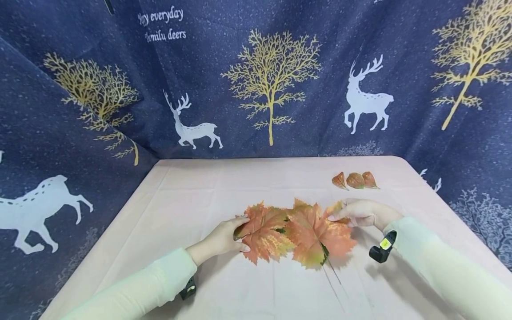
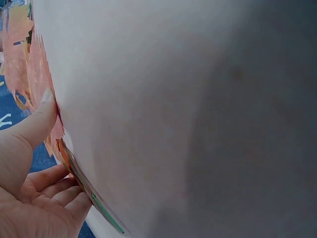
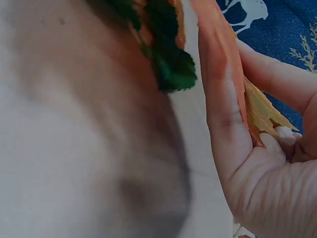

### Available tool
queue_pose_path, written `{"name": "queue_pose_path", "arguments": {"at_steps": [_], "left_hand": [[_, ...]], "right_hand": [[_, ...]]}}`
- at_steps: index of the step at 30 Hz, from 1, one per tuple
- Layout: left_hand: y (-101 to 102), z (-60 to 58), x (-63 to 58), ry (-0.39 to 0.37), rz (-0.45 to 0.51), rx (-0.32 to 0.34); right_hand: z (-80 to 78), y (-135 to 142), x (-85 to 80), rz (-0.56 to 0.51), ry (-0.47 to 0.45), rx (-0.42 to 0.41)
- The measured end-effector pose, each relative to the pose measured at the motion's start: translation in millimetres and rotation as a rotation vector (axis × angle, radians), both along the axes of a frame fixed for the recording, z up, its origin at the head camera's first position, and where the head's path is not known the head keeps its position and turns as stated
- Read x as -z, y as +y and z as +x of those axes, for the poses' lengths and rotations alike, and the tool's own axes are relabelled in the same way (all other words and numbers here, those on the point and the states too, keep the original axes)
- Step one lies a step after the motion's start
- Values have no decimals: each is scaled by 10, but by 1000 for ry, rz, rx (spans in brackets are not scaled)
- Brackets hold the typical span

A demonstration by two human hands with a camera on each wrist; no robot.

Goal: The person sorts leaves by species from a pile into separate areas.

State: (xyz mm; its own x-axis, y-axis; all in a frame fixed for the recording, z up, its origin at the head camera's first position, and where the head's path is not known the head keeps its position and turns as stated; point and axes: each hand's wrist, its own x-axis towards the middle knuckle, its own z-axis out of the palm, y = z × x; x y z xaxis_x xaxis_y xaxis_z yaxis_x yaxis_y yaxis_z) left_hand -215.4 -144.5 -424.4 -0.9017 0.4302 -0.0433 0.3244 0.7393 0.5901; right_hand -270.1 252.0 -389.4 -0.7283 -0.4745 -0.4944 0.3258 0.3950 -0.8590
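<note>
The left hand (image 1: 222, 239) is pinched on one edge of the maple-leaf cluster (image 1: 296, 233) — the right hand (image 1: 362, 212) is pinched on the opposite tip. The cluster is lying mid-table on the pink cloth (image 1: 200, 195); both grips are probably best kept light — the leaf lobes could crease.

The blue backdrop cloth (image 1: 256, 66) reads "…y everyday" above "…milu deers" in white.
</note>
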Motion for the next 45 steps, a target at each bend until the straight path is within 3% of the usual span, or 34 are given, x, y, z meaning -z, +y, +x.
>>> {"name": "queue_pose_path", "arguments": {"at_steps": [8, 16, 24, 33, 45], "left_hand": [[0, -5, -6, 19, -15, 17], [2, -10, -33, 7, -7, 11], [3, -13, -43, -3, -11, -1], [-6, -10, -35, -2, -12, 2], [-31, -10, 0, 6, 0, 18]], "right_hand": [[-55, 34, -62, -81, 13, -88], [-133, 46, -154, -111, -4, 26], [-221, 36, -329, -201, -7, -8], [-290, -57, -316, -206, 34, 149], [-396, -208, -347, -468, -10, 372]]}}
